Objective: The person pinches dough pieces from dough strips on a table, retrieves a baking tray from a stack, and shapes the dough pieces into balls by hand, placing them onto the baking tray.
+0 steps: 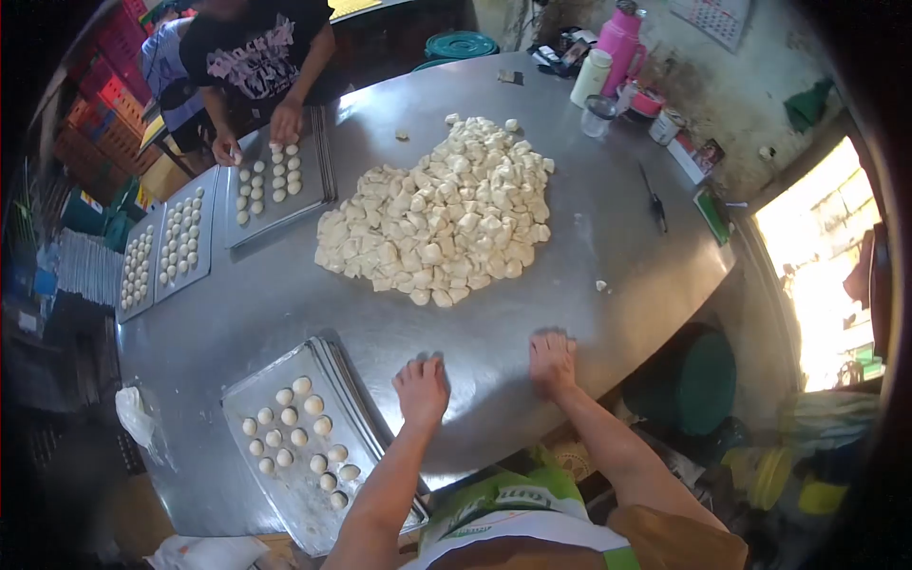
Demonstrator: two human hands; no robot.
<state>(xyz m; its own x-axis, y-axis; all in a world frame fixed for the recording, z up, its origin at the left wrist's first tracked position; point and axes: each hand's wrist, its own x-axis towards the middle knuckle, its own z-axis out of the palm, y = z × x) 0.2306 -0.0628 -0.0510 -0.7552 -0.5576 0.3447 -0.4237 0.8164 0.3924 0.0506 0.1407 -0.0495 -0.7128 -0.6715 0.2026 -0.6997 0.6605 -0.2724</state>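
My left hand (421,388) is palm down on the metal table (456,332), its fingers curled under in a cupped shape. To the right, my right hand (552,363) rests in the same cupped way. Whatever lies beneath either palm is hidden. Beyond both hands spreads a large heap of cut dough pieces (442,214), apart from my fingers. Left of my left hand, a stack of metal trays (285,356) carries several round dough balls (313,405) in loose rows on its top tray.
Across the table, a co-worker's hands (287,123) are over another tray (309,185) of dough balls. Two more filled trays (204,256) lie at the left edge. A knife (657,204), a pink thermos (621,43) and a clear cup (598,116) stand or lie at the right.
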